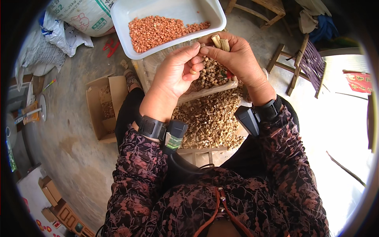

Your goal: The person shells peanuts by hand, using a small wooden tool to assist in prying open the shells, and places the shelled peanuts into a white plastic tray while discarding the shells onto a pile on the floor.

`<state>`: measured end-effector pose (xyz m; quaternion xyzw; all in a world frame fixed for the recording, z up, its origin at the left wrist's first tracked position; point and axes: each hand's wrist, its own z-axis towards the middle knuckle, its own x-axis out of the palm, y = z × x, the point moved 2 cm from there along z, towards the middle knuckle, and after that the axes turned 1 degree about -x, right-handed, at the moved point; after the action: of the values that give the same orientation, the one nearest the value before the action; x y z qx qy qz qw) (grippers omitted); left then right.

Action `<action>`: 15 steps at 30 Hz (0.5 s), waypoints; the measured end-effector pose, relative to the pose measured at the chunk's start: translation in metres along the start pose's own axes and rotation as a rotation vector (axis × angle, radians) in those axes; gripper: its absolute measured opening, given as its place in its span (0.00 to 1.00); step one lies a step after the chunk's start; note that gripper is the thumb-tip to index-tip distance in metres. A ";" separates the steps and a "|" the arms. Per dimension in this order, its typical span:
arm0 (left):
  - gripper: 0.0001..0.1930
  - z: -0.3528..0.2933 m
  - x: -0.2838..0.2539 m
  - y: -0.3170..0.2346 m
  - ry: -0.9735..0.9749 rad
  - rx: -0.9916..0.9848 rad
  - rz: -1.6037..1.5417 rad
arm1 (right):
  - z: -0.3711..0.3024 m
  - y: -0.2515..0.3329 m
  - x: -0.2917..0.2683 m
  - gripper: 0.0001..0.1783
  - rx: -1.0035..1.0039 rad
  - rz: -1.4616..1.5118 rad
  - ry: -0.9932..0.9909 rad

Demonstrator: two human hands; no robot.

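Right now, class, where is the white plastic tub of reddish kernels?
In the head view, the white tub is at the top, slightly left of centre, just beyond the left hand, with a white sack to its left.

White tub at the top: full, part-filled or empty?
Part-filled. Reddish kernels lie in a loose layer across its near side, while the white tub shows bare floor behind them.

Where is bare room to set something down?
Floor left of the left sleeve, nearer than the cardboard box; the white tub beyond the red kernels. Crowded: peanuts beneath the left hand and right hand, shells nearer the body.
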<state>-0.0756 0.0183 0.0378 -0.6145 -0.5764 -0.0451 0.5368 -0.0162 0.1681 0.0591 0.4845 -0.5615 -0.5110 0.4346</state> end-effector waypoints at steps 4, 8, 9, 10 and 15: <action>0.10 -0.001 0.000 0.000 -0.005 0.009 0.041 | 0.002 -0.003 0.001 0.11 -0.017 -0.003 0.001; 0.09 -0.002 0.001 -0.002 -0.023 0.014 0.082 | 0.003 -0.005 0.001 0.11 -0.059 0.050 -0.008; 0.09 -0.003 0.001 -0.003 -0.029 0.013 0.092 | 0.003 -0.006 0.001 0.12 -0.042 0.064 0.000; 0.08 -0.003 0.002 -0.003 -0.035 0.014 0.102 | 0.003 -0.005 0.002 0.12 -0.042 0.065 0.001; 0.07 -0.001 -0.002 -0.001 0.006 0.050 0.086 | 0.001 -0.005 0.003 0.12 -0.041 0.013 0.029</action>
<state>-0.0764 0.0162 0.0374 -0.6250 -0.5490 -0.0096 0.5549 -0.0175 0.1652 0.0543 0.4793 -0.5478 -0.5125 0.4556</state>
